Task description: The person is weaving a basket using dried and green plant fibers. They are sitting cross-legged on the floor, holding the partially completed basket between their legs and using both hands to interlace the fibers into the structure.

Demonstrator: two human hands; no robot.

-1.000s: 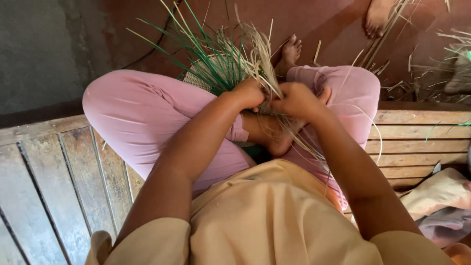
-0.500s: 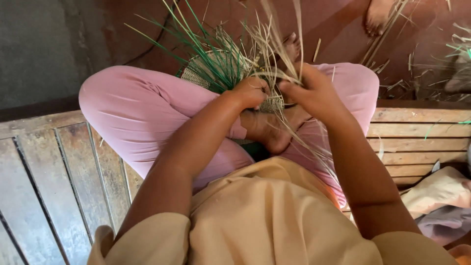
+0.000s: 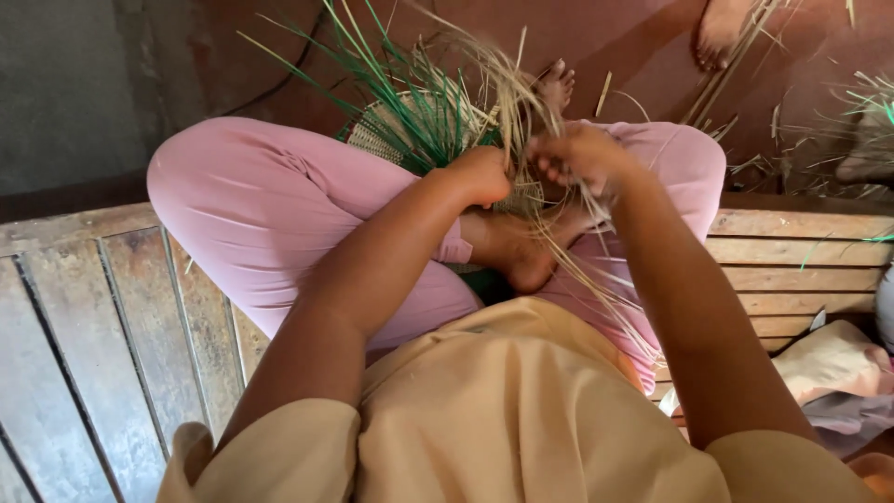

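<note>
— What's changing from a moment back?

— My right hand is lifting up and away from the left, and the pale straw strands it was bunching are now fanning out below it.

— Start with what's closest to you.

— My forearms are reaching forward over my crossed legs in pink trousers, elbows bent, wrists nearly level. I'm sitting on a slatted wooden bench.

— And the hands?

— My left hand is curling into a tight fist, gripping the rim of the half-woven basket where the green strands are sticking out. My right hand is pinching a few pale straw strands, fingers narrow, knuckles upward.

— Where is the basket lying from them?

— It's resting on my lap just beyond the left fist, touching it, so the left hand is nearer. The loose strands are running long from up past my right hand down toward my right knee, slanting across my bare foot.

— Farther out?

— Scattered straw is lying on the reddish floor, and another person's bare foot is showing at the top.
</note>
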